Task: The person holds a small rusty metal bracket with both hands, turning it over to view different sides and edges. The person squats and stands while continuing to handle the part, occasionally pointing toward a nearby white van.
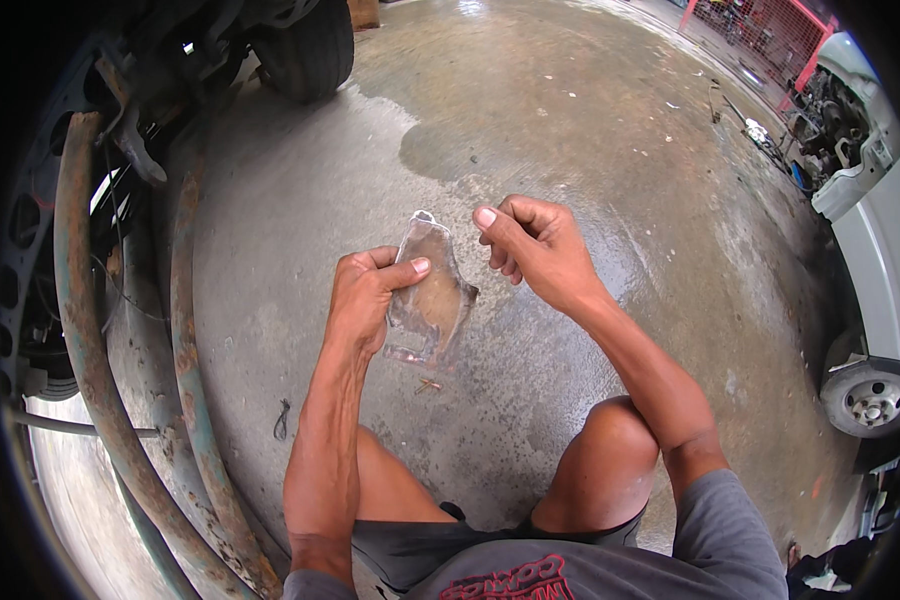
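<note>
My left hand (362, 298) grips a clear, transparent plastic piece (435, 310) by its left edge, thumb lying on top. The piece looks flat and irregular, with a small loop at its upper end and a pointed corner on the right; I cannot tell exactly what it is. Just right of it, apart from the plastic, my right hand (542, 250) is raised with thumb and forefinger pressed together and the other fingers curled. Whatever may be between those fingertips is too small to make out. A small copper-coloured object (428, 384) appears below the plastic piece.
Rusty pipes (82, 240) stand along the left, beside a vehicle's underside and its tyre (305, 55). At the right is a pale vehicle with a wheel (875, 400). A pink mesh frame (760, 40) stands far right. The concrete floor (530, 110) is partly wet.
</note>
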